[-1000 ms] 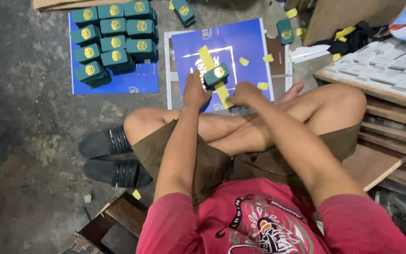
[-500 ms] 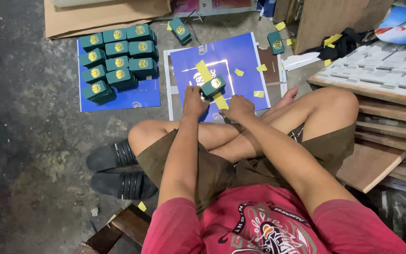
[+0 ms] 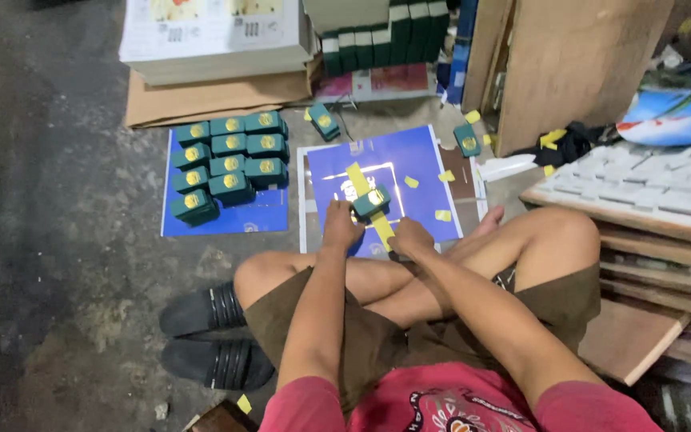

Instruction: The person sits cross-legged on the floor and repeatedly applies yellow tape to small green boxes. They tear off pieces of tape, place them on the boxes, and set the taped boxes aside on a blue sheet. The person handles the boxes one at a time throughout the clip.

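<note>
I sit cross-legged on the floor. My left hand [image 3: 341, 225] grips a small dark green box with a gold round emblem [image 3: 371, 201], held over a blue printed sheet [image 3: 409, 160]. My right hand [image 3: 411, 238] pinches the lower end of a long yellow strip [image 3: 357, 178] that runs under the box and across the sheet. Both hands touch the box and strip just above my knees.
Several finished green boxes [image 3: 229, 164] stand in rows on a second blue sheet at left. Two loose green boxes [image 3: 323, 121] [image 3: 467, 140] and yellow scraps [image 3: 446, 176] lie around. Stacked paper [image 3: 213, 36], wooden boards [image 3: 569, 64], white trays [image 3: 649, 184] and black sandals [image 3: 209, 336] surround me.
The view has tilted up, showing the paper stacks at the back. The box and both hands stay together over the blue sheet, the box turned slightly.
</note>
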